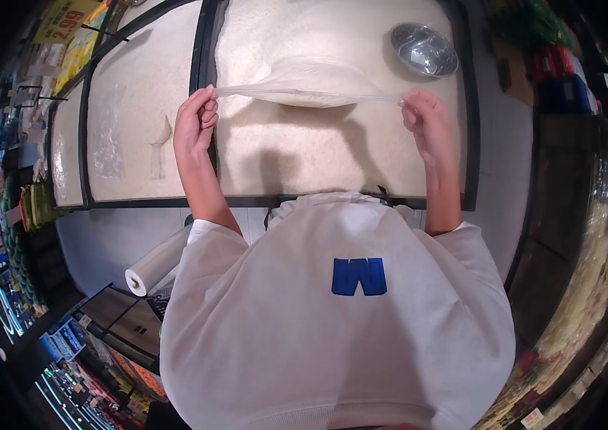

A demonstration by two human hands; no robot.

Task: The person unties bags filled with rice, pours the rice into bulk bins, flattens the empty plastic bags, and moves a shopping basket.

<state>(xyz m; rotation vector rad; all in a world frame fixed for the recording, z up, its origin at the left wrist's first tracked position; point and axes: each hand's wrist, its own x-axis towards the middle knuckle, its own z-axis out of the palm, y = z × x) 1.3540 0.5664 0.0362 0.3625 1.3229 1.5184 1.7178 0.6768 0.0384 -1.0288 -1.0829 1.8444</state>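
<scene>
A thin clear plastic bag (311, 93) is stretched sideways above a bin of white grain (297, 158), its middle sagging and seemingly weighted with grain. My left hand (198, 118) pinches one end of the bag near the black divider. At the opposite end, my right hand (425, 118) pinches the other corner, with its fingers closed. A round metal bowl (424, 50) rests on the grain beyond my right hand.
In the bin on the left lie a clear scoop (159, 147) and a clear plastic bag or sheet (108, 136). Black dividers (205, 43) edge the bins. A white plastic roll (157, 261) sits at lower left. Packaged goods line both sides.
</scene>
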